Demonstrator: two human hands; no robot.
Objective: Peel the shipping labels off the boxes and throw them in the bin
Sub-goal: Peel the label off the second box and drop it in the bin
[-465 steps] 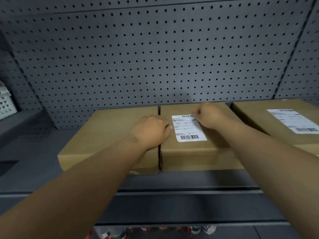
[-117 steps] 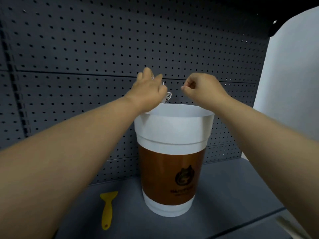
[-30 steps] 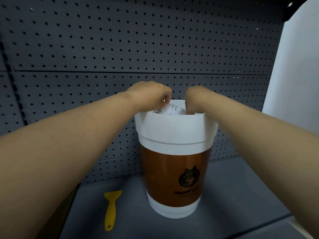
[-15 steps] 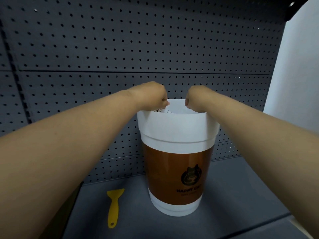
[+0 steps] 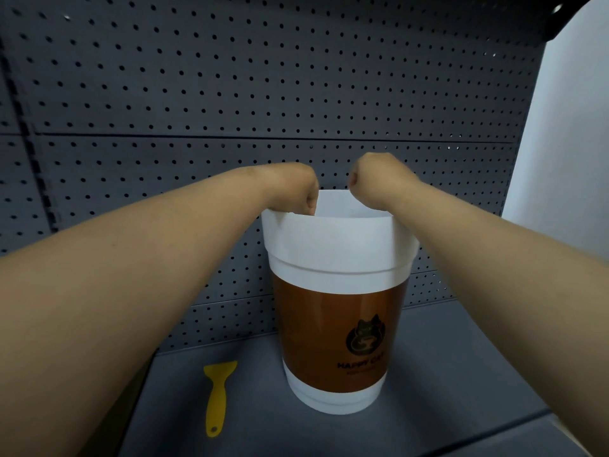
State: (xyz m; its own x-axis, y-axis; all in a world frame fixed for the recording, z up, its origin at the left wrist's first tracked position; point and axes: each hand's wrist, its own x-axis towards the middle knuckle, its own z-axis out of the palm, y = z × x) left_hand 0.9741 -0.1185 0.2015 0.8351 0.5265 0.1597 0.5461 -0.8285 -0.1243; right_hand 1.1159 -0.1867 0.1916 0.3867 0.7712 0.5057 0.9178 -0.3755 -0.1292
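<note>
Reaching over the open mouth of the bin (image 5: 336, 245), the left hand (image 5: 293, 188) dips its curled fingers just inside the near-left rim, while the right hand (image 5: 375, 178) hovers above the right side with fingers drawn into a loose fist; whether either holds anything cannot be told, and no label shows. The cup-shaped bin, white with a brown band, stands upright on the grey shelf (image 5: 445, 374) against the pegboard (image 5: 230, 77), a yellow scraper (image 5: 217, 395) lying to its left.
</note>
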